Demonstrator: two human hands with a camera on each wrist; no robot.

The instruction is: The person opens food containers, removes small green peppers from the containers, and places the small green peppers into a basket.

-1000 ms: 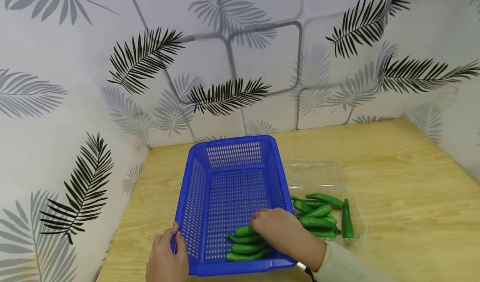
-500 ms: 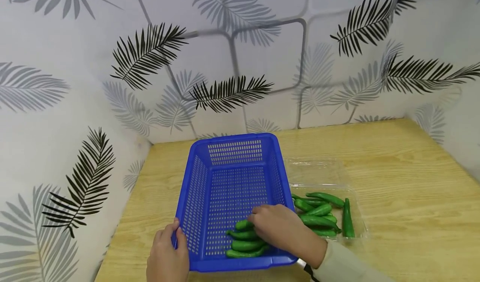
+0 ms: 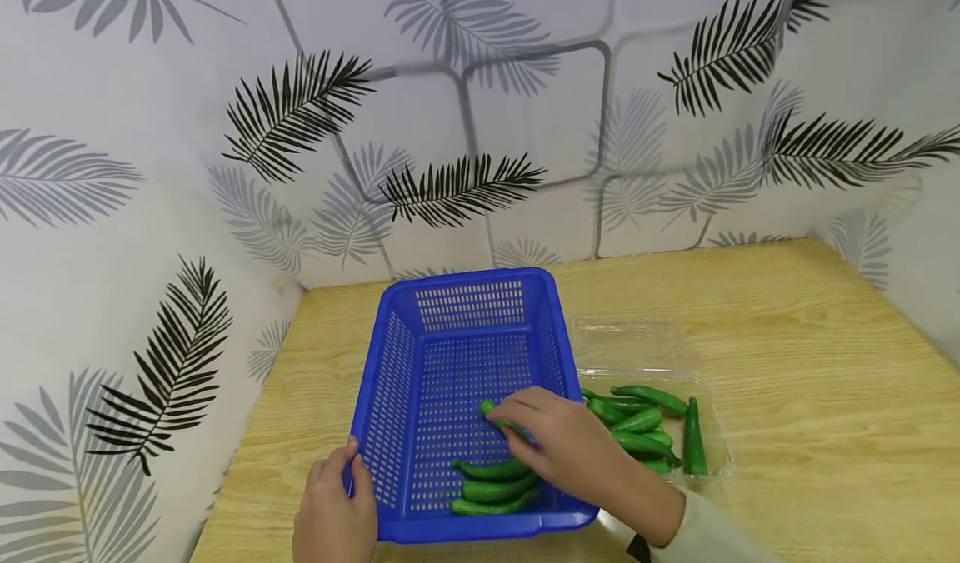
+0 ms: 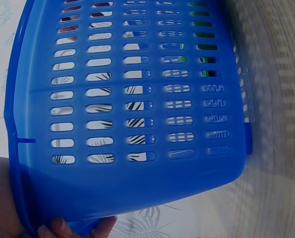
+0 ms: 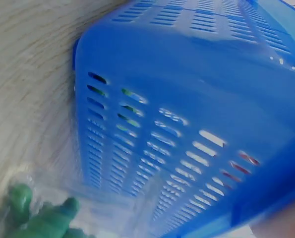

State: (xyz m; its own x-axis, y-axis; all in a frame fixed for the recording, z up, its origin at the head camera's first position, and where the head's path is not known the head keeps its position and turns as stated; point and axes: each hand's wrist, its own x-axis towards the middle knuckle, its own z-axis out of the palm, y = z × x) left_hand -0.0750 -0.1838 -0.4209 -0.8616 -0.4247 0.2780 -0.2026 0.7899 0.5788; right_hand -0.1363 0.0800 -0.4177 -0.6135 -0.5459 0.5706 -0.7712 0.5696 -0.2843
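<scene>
A blue perforated plastic basket stands on the table. My left hand grips its left rim near the front corner, thumb over the edge; the left wrist view shows fingertips at the rim. Inside the basket, my right hand pinches a green chili pepper, partly hidden by the fingers. Just in front of that hand, several chili peppers lie side by side along the basket's front, their right ends partly covered. The right wrist view mostly shows the basket's outer wall.
Right of the basket, a clear plastic box with its lid laid back holds several more green chili peppers. The wooden table extends to the right. A leaf-patterned wall covering stands behind and at the left.
My right hand has moved slightly away from the front row with a chili pepper between its fingers, widening the gap to the others. The left hand stays on the rim.
</scene>
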